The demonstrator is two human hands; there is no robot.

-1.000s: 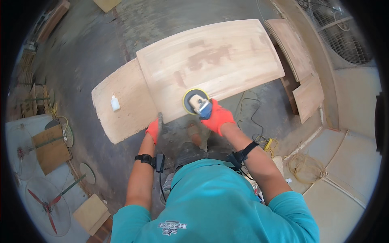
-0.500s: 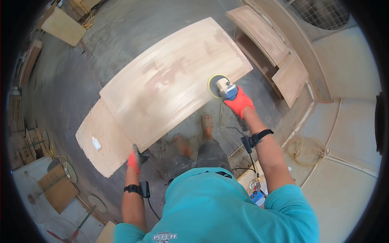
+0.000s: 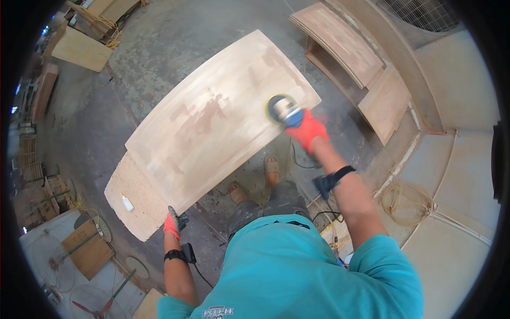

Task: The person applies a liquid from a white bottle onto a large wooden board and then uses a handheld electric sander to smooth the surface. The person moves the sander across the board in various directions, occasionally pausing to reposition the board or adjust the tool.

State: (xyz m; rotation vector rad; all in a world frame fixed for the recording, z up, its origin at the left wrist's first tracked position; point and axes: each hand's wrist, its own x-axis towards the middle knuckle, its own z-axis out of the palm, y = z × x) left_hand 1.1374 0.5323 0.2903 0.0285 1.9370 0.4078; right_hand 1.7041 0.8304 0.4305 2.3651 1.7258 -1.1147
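A pale wooden panel (image 3: 212,114) lies raised above the floor before me, with reddish-brown patches on its face. My right hand (image 3: 308,130), in a red glove, is closed round a disc sander (image 3: 284,109). The sander's round yellow-edged pad sits on the panel near its right end, blurred by motion. At the panel's near left corner my left hand (image 3: 174,223), gloved in red and dark grey, grips the edge; part of its fingers is hidden. A rougher board (image 3: 135,191) shows at the panel's left end, and a small white bottle (image 3: 127,203) lies on it.
Curved wooden panels (image 3: 340,42) are stacked at the far right, by a wall with a large fan (image 3: 419,16). A coiled hose (image 3: 406,204) lies at right. Boards (image 3: 82,48) stand at far left, and a cardboard piece (image 3: 87,250) lies at lower left.
The sander has moved slightly inward from the panel's near edge with my right hand. My left hand keeps its place at the corner. The whole view has shifted a little.
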